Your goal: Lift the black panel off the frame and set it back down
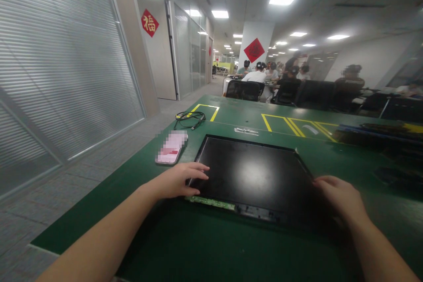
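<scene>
A black LCD screen panel (254, 176) lies flat on the green table, a bright reflection on its dark face. Along its near edge runs an exposed green circuit board strip (211, 203). My left hand (185, 179) is at the panel's left edge, fingers apart and reaching over the border, thumb by the near-left corner. On the opposite side, my right hand (342, 196) has its fingertips closed on the right edge; its thumb is hidden. A phone (172, 147) with a lit pink screen lies just beyond my left hand.
A coiled black cable (191, 119) rests behind the phone. Yellow tape outlines (284, 125) mark the far part of the green table (99, 220). Dark flat items (380, 134) lie at the far right. Several people sit at tables in the background, near black chairs (243, 90).
</scene>
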Demonstrator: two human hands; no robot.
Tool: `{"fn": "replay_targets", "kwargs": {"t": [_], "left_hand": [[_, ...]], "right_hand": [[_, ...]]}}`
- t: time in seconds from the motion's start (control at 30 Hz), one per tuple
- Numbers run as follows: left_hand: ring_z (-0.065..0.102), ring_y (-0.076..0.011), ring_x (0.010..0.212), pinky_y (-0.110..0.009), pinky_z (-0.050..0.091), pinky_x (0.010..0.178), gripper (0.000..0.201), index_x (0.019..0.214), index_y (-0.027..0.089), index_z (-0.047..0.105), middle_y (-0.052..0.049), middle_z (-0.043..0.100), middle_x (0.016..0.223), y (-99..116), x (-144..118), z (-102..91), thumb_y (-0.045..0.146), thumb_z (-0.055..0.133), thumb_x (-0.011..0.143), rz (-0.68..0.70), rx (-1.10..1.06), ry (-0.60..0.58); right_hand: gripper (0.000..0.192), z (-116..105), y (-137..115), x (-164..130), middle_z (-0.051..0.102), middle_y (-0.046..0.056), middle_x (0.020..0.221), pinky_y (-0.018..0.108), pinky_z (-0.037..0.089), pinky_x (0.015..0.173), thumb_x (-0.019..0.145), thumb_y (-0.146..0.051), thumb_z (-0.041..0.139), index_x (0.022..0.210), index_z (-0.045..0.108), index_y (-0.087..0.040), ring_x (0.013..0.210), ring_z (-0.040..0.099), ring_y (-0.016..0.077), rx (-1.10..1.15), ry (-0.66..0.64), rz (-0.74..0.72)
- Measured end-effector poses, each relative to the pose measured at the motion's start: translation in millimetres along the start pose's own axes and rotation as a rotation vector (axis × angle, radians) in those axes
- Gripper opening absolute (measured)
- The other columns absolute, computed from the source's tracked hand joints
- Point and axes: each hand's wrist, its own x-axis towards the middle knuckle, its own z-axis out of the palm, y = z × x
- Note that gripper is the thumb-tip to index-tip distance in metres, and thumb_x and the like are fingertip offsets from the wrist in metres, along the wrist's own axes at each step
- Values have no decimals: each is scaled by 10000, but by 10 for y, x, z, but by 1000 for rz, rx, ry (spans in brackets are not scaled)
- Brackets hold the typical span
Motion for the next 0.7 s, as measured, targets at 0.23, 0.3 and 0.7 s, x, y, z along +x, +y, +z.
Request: {"fn": "replay_targets", "kwargs": {"t": [0.23, 0.3, 0.7], "left_hand": [[626, -322, 1334, -436, 473, 1134, 458, 1232, 292, 784, -97, 665, 1465, 46, 3, -7, 296, 841, 777, -57, 77, 8], [598, -342, 1359, -476, 464, 1146, 454, 1265, 265, 766, -125, 639, 1488, 33, 20, 25, 369, 802, 824, -109, 153, 43], [581, -361, 1365, -531, 452, 1166, 483, 1329, 78, 703, -236, 639, 1444, -102, 138, 188, 157, 426, 942, -343, 378, 221]], "right_hand": [[240, 31, 37, 27, 772, 99, 849, 402, 482, 733, 729, -411, 578, 753, 760, -255, 855, 676, 314, 0, 10, 1], [245, 46, 58, 39, 771, 94, 828, 399, 482, 718, 715, -419, 576, 740, 760, -259, 832, 674, 310, 10, 28, -18], [287, 86, 89, 65, 777, 95, 849, 406, 489, 740, 706, -437, 563, 765, 781, -260, 848, 681, 316, -10, 33, -74]]}}
